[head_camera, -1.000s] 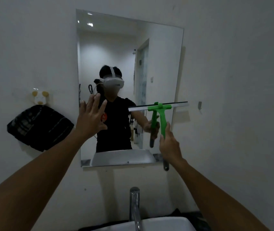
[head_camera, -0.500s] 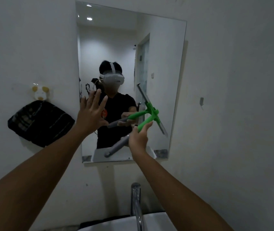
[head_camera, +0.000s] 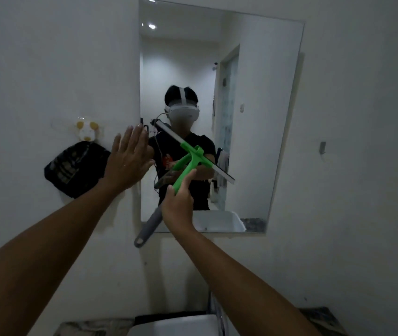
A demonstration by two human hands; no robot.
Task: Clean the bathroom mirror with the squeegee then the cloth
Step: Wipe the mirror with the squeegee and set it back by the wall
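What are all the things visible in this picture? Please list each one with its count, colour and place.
mirror: one, frameless, on the white wall, centre.
squeegee: one, green with grey handle end, tilted in front of the mirror.
dark cloth: one, black, hanging on the wall left of the mirror.
wall hook: one, white and yellow, above the cloth.
sink: one, white, bottom edge.
left hand: one, open, at the mirror's left edge.
right hand: one, gripping the squeegee handle.

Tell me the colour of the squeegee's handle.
The squeegee has a bright green neck and upper handle, grey at the lower end; the head view shows it in the right hand.
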